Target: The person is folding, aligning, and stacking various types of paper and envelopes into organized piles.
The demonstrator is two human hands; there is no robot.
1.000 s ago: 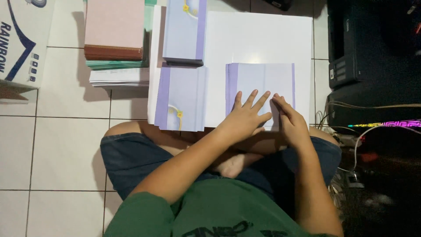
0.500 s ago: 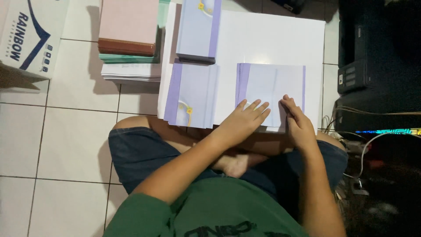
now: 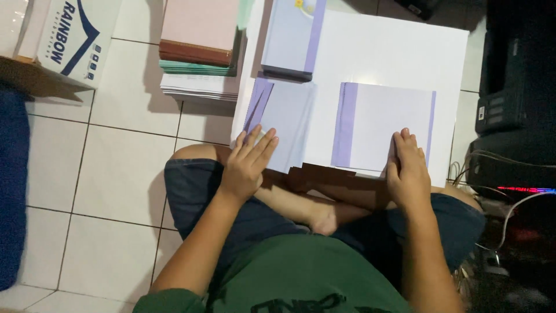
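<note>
I sit cross-legged on a tiled floor before a large white board [image 3: 394, 52]. My left hand [image 3: 248, 163] rests flat, fingers spread, on the near edge of a pale lilac sheet stack [image 3: 284, 122] at the board's left. My right hand [image 3: 408, 169] lies with fingers together on the near right corner of a folded lilac sheet [image 3: 382, 124] with a darker purple band on its left side. A further lilac stack [image 3: 292, 37] sits at the far left of the board.
A pile of pink, brown and green paper [image 3: 200, 43] lies on the floor left of the board. A white cardboard box [image 3: 69, 40] stands far left. Dark equipment [image 3: 509, 93] with cables [image 3: 515, 200] fills the right side. A blue cloth [image 3: 13, 185] lies at the left edge.
My left hand has moved left, off the folded sheet and onto the left lilac stack. The right hand stays at the folded sheet's near right corner. The view has shifted.
</note>
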